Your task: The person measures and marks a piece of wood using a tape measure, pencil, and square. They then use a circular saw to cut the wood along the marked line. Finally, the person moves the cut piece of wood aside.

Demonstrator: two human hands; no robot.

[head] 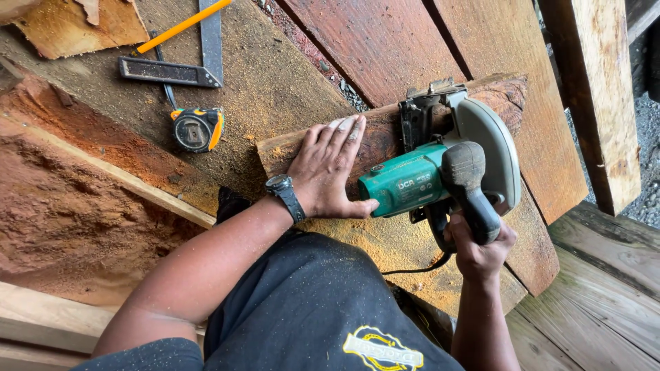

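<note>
A green and grey circular saw [440, 161] sits on a reddish-brown wooden plank [375, 137] that lies across the work surface. My right hand [481, 244] is wrapped around the saw's black handle from below. My left hand [331, 168], with a black wristwatch, lies flat on the plank just left of the saw's green motor housing, fingers spread and pointing away from me. The saw blade is hidden under its grey guard. A black cord runs from the saw toward my body.
A black and orange tape measure [197, 129], a metal square [185, 65] and a yellow pencil [180, 26] lie on the sawdust-covered surface at upper left. Wide red-brown boards [412, 41] lean at the top. A pale timber post [598, 96] stands at right above grey floorboards.
</note>
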